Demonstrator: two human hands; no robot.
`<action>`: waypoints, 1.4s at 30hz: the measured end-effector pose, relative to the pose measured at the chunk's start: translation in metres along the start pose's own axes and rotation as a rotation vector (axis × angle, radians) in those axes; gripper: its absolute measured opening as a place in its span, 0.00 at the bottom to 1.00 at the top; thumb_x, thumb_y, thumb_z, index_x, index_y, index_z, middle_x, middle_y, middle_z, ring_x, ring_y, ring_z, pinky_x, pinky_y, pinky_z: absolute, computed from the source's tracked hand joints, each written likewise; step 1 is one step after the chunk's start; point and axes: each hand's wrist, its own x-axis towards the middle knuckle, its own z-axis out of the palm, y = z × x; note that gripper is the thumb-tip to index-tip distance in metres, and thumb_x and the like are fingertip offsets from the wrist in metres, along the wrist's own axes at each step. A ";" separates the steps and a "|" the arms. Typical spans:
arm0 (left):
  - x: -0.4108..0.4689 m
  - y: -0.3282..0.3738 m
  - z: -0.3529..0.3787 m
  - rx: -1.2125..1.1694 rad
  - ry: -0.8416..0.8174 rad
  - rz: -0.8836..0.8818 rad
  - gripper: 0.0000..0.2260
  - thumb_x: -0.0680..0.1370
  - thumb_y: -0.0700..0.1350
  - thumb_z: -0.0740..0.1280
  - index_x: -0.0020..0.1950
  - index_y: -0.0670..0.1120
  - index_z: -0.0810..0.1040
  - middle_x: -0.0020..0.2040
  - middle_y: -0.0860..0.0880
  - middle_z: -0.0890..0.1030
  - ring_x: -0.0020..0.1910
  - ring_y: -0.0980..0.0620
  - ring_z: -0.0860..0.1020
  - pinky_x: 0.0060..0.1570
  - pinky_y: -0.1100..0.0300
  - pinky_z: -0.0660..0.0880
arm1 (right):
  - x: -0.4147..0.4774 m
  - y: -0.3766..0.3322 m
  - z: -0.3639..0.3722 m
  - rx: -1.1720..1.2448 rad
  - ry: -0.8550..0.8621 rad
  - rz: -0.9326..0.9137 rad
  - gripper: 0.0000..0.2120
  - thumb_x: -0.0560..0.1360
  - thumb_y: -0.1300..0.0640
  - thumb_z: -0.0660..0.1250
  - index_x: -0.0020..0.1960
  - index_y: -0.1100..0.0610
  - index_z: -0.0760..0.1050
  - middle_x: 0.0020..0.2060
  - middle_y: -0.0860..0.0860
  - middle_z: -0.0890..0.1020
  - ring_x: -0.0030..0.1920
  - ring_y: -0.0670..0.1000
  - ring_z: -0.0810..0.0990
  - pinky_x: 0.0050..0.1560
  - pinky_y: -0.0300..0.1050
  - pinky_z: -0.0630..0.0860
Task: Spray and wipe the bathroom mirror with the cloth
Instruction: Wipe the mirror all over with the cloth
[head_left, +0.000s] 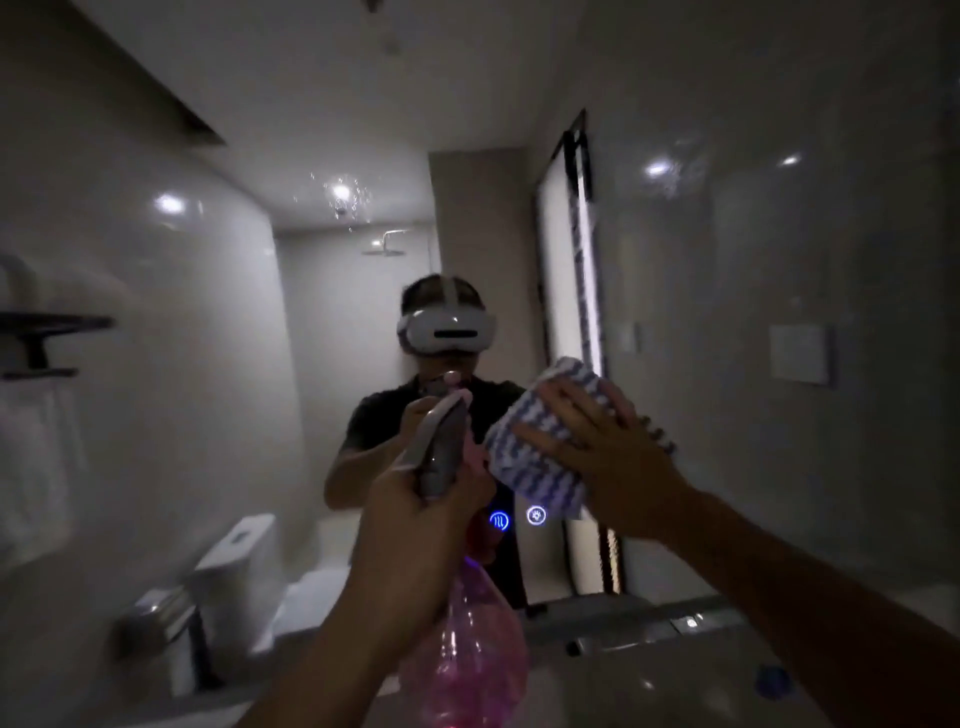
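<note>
Currently, right hand presses the cloth flat against the mirror; left hand grips the spray bottle. Droplets remain high on the glass: spraying begun, most wiping outstanding.

- Dim bathroom; much of it appeared only as reflection in glass.
- Black wall shelf at far left, with a white towel hanging under it.
- White toilet low at left, cistern upright against the wall; a metal holder just beside it, contents unclear.
- Round shower head high at the back, near a bright ceiling light.
- Two glowing blue touch icons side by side.
- White wall plate at right.
- Small blue object on the counter, too blurred to identify.
</note>
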 end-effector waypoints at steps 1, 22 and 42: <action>0.000 0.003 -0.002 -0.006 0.012 0.014 0.02 0.68 0.35 0.68 0.36 0.41 0.79 0.23 0.45 0.76 0.20 0.49 0.74 0.23 0.60 0.72 | 0.012 0.009 0.000 -0.123 0.028 0.133 0.34 0.62 0.57 0.67 0.68 0.52 0.69 0.67 0.61 0.71 0.64 0.59 0.74 0.64 0.58 0.65; -0.031 0.050 0.016 -0.067 0.053 0.058 0.22 0.66 0.29 0.69 0.52 0.53 0.80 0.26 0.47 0.79 0.18 0.48 0.73 0.17 0.59 0.72 | 0.003 0.000 -0.011 0.148 0.039 0.295 0.32 0.64 0.57 0.57 0.69 0.52 0.67 0.68 0.62 0.68 0.67 0.66 0.67 0.66 0.66 0.64; -0.002 0.043 -0.050 -0.444 0.056 0.117 0.23 0.61 0.33 0.69 0.51 0.54 0.80 0.27 0.44 0.80 0.15 0.48 0.73 0.15 0.61 0.71 | 0.129 0.023 -0.038 0.117 -0.111 0.659 0.38 0.74 0.48 0.61 0.71 0.50 0.38 0.74 0.64 0.45 0.74 0.64 0.42 0.71 0.61 0.40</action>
